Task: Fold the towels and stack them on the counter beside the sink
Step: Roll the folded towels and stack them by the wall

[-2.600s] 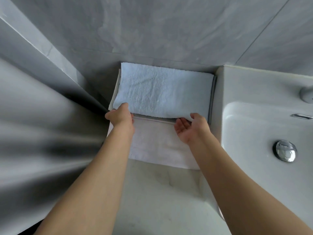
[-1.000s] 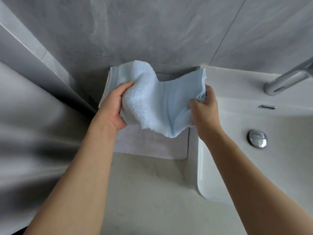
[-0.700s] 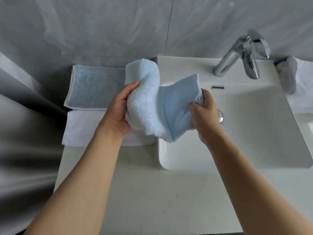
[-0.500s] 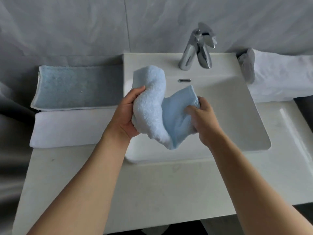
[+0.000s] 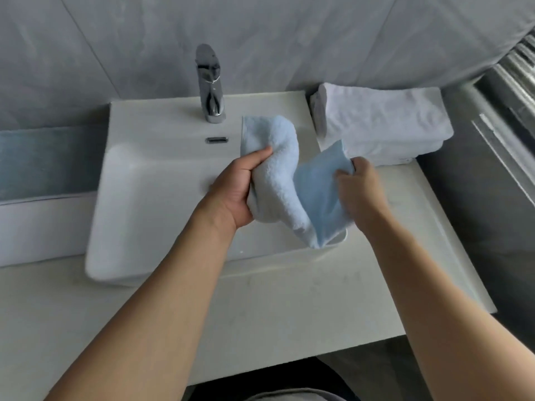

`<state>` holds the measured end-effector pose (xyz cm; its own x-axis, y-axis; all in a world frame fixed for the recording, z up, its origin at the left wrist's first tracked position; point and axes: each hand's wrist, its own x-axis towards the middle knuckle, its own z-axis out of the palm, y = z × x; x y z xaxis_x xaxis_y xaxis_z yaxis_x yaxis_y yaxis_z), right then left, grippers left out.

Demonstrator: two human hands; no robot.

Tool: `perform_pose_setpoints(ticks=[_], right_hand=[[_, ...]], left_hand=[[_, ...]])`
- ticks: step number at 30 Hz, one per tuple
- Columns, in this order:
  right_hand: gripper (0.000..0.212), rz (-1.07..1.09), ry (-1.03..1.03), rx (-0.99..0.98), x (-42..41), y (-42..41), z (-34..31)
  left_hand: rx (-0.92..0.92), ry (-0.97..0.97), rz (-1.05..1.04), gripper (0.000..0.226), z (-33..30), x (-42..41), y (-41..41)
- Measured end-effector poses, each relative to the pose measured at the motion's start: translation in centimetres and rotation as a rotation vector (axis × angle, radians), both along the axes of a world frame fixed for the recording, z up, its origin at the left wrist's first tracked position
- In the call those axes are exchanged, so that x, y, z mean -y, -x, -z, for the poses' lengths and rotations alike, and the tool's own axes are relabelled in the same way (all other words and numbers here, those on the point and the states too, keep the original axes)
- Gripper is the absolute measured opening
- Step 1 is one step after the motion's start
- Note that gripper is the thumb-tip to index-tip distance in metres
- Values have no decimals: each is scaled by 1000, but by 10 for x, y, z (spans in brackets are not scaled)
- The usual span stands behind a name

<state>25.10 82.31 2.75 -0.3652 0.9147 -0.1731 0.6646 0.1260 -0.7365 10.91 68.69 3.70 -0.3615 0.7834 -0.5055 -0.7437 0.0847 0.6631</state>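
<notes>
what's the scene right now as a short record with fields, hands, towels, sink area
left hand: left hand grips one end of the light blue towel
right hand: right hand grips its other end
towel state: bunched, held above the sink, not yet stacked
right of sink: folded white towels stacked on the counter
left of sink: blue-grey towel and white towel lying flat
faucet: chrome faucet behind the basin

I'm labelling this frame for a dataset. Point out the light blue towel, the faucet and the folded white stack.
light blue towel (image 5: 278, 183): head view, bunched fluffy middle.
faucet (image 5: 210, 82): head view, chrome body.
folded white stack (image 5: 382, 117): head view, top surface.
</notes>
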Motion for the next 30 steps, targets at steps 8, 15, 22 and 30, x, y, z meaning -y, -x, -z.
perform_pose_setpoints(ticks=[8,15,22,30], right_hand=[[10,182,-136,-123,-93,-41,-13],[24,293,-257,-188,-230,-59,-8],[25,259,-247,-129,-350,-48,8],[25,64,-148,112,-396,-37,58]], left_hand=[[-113,87,-43,33,-17,-106,-25],[-243,263,-235,29,-5,-213,-7],[-354,441,-282,46,10,-317,7],[-802,687,-230,38,56,-354,23]])
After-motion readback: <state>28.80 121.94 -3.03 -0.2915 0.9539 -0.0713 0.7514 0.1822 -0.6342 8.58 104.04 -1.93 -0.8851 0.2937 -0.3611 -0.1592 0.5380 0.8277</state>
